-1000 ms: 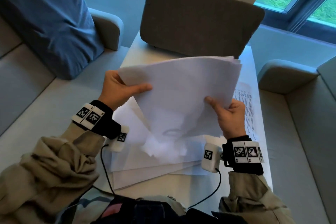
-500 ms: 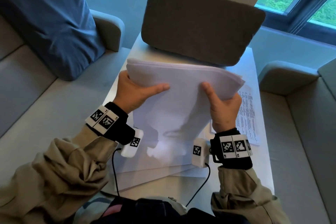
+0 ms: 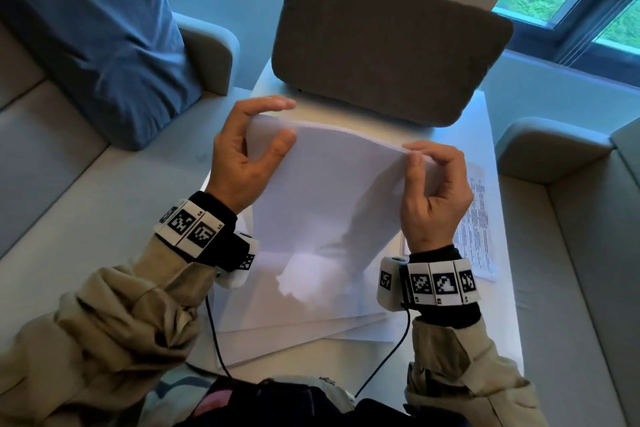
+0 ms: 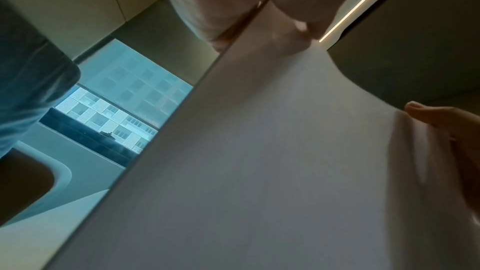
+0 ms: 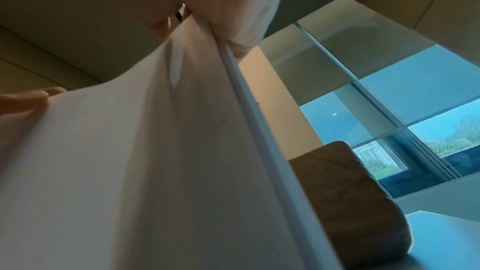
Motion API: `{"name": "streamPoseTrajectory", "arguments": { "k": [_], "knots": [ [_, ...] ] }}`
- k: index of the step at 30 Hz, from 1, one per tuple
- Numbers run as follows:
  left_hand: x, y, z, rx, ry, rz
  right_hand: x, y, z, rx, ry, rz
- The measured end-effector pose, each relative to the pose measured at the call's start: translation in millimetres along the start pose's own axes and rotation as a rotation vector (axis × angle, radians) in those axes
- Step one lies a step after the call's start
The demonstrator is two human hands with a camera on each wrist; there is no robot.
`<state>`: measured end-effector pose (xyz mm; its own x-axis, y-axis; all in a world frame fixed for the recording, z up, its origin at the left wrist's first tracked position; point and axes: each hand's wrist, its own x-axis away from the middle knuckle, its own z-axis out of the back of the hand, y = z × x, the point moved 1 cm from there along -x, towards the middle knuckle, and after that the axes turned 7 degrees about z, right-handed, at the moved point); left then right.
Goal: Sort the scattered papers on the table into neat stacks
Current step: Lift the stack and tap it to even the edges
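A stack of white papers (image 3: 325, 204) stands nearly upright on the white table (image 3: 498, 329), its lower edge resting among loose sheets (image 3: 304, 333) fanned out below. My left hand (image 3: 249, 156) holds the stack's upper left corner, thumb in front and fingers curled over the top edge. My right hand (image 3: 429, 191) pinches the upper right corner. The wrist views show the same stack (image 4: 259, 171) (image 5: 145, 171) from below, with the other hand's fingertips at its far edge. A printed sheet (image 3: 479, 229) lies flat to the right.
A grey cushion (image 3: 388, 42) stands at the table's far end, just behind the stack. A blue pillow (image 3: 93, 31) leans on the sofa at the left. Beige sofa seats (image 3: 571, 288) flank the table on both sides. Windows run along the back.
The stack has been tipped up from a slanted hold to nearly vertical. Both hands slid from its sides to the top corners, and the sheet edges now line up more closely.
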<state>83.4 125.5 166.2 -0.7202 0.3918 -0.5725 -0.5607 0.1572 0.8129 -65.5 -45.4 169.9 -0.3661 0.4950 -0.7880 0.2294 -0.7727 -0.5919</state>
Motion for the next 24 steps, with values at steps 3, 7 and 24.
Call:
{"name": "streamPoseTrajectory", "arguments": {
  "k": [3, 7, 24],
  "knots": [
    [-2.6, -1.7, 2.2, 0.059, -0.017, 0.079, 0.6, -5.8, -2.1, -0.168, 0.028, -0.195],
    [2.8, -13.2, 1.7, 0.161, -0.114, 0.300, 12.1, 7.6, -0.6, -0.218, -0.046, -0.439],
    [-12.4, 19.5, 10.2, 0.294, 0.164, 0.400, 45.3, 60.2, -12.0, -0.280, -0.221, -0.802]
  ]
}}
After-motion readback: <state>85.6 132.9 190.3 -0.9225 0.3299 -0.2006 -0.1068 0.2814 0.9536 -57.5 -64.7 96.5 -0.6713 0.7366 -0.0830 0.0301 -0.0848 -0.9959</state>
